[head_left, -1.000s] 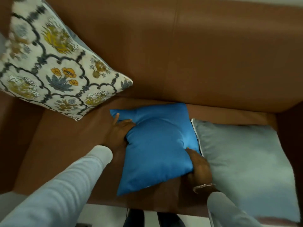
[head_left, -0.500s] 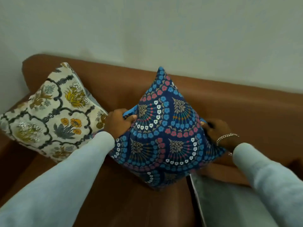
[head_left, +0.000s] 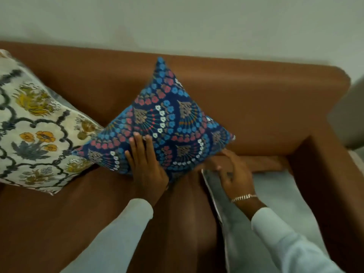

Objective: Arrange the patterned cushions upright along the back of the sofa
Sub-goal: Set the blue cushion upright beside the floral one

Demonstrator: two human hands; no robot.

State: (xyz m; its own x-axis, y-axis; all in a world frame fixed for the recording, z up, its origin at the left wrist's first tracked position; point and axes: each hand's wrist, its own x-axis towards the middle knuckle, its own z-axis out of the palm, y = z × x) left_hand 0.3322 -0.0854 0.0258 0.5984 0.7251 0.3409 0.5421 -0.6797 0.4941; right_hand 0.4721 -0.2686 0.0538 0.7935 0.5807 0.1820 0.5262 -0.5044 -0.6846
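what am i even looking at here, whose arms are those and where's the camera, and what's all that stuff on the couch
There is no machine here. The camera sits on a person's head and looks down, so the two sleeved arms are that person's own.

They reach over a brown sofa. The left hand lies flat against a dark blue patterned cushion, which stands on one corner and leans on the sofa back. The right hand, with a bracelet at the wrist, is open beside that cushion's lower right edge, above a plain grey cushion lying flat on the seat. Neither hand grips anything.

To the left, a cream floral cushion leans in the sofa's corner, its edge meeting the blue one.
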